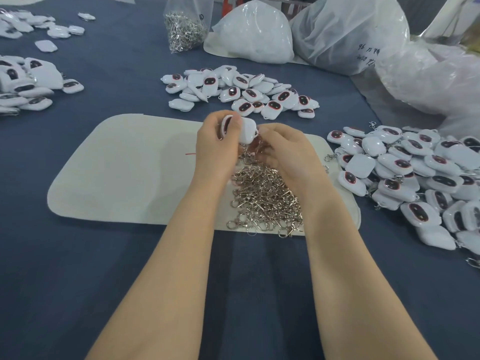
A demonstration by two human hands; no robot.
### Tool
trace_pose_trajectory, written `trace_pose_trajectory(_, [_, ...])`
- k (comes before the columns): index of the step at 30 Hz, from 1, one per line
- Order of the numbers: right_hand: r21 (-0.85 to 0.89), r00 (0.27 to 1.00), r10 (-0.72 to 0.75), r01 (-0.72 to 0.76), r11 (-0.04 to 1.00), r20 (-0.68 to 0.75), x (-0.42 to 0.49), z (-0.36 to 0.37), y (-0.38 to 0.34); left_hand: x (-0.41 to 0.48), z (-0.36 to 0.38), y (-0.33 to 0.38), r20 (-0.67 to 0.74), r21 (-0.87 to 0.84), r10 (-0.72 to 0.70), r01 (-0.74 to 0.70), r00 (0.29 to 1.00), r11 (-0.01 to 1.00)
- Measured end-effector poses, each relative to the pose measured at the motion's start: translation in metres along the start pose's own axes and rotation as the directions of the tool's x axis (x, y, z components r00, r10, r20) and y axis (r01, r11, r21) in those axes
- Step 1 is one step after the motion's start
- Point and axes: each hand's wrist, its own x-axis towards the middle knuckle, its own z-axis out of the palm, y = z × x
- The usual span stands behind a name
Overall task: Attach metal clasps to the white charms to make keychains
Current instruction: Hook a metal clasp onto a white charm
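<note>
Right now the fingers of the left hand [217, 142] curl round a white plastic charm [246, 130] with a dark oval face, held just above a heap of silver metal clasps [265, 198] on a cream felt mat [124, 172]. The right hand [284, 150] has its fingers bunched, pinching at the charm's corner loop. Farther back on the blue counter [78, 281], a clear plastic bag [185, 27] holds more clasps.

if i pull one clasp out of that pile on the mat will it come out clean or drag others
Probably drags others: the clasp pile looks tangled, hooks and rings overlapping. Each piece seems rigid and small, so likely light singly. Pushed, the heap would likely slide as a clump on the mat.
</note>
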Motion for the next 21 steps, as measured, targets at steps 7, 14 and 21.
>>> trace_pose_trajectory(7, [-0.220, 0.996, 0.003, 0.016, 0.975, 0.087, 0.000, -0.010, 0.003, 0.002, -0.001, -0.002, 0.015, -0.015, -0.076, 0.076, 0.997, 0.997])
trace_pose_trajectory(14, [-0.153, 0.989, 0.015, 0.008, 0.988, 0.148, 0.000, -0.017, 0.001, -0.001, -0.001, 0.002, 0.047, -0.022, -0.108, 0.109, 0.993, 0.994])
trace_pose_trajectory(21, [0.213, 0.950, 0.170, -0.229, 0.950, 0.263, -0.004, -0.017, -0.005, -0.002, 0.000, 0.003, 0.079, -0.041, -0.003, 0.006, 0.997, 0.999])
